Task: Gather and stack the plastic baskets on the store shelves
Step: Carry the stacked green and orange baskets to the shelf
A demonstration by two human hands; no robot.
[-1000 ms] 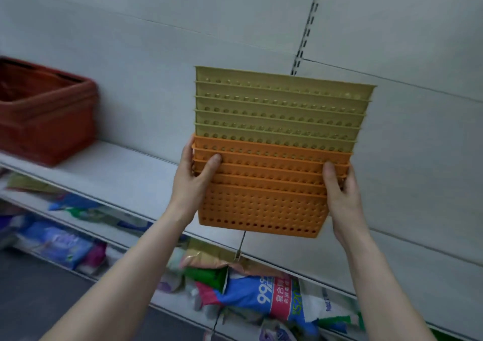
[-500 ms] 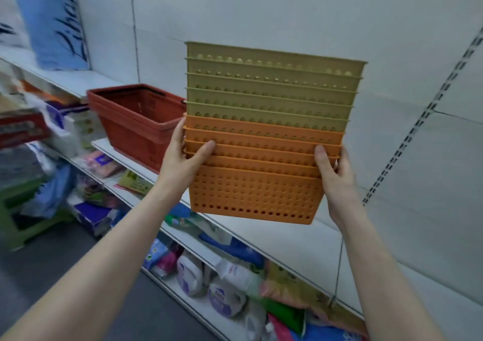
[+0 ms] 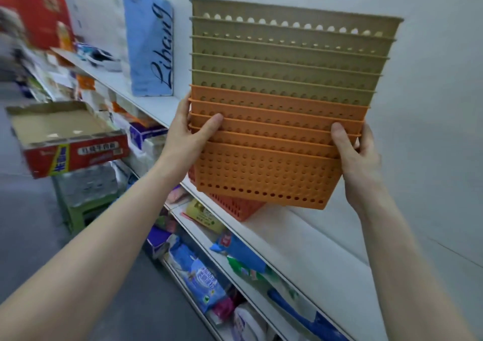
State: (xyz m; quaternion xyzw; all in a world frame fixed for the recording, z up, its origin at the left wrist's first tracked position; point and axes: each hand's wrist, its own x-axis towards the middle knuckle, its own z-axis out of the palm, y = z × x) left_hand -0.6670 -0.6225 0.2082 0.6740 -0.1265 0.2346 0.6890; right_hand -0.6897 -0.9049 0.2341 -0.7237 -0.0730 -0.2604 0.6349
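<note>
1. The two bare forearms reach in from 7 and 5 o'clock and meet at one stack of baskets (image 3: 277,121), held up in the air in the middle of the view.
2. The left grip (image 3: 187,138) is clamped on the stack's 9 o'clock end. Its thumb lies across the front of the orange rims, and its fingers are hidden behind.
3. The right grip (image 3: 359,157) is clamped on the 3 o'clock end, thumb on the front and fingers curled round the back.
4. The stack sits between the two grips. The orange baskets (image 3: 261,181) are nested at the bottom, where both grips take hold. The olive baskets (image 3: 287,61) are nested above them, rising toward 12 o'clock clear of either grip. The whole stack tilts slightly, its 3 o'clock end lower.
5. Just behind the stack's lower edge, at 6 o'clock from it, a red basket (image 3: 235,206) stands on the white shelf (image 3: 300,252). Only its corner shows.
6. Under that shelf, toward 6 o'clock, lie soft packets (image 3: 200,280).
7. At 9 o'clock an open cardboard tray (image 3: 65,137) juts out.
8. Farther back, at 11 o'clock, a blue pack (image 3: 149,45) stands on an upper shelf.
</note>
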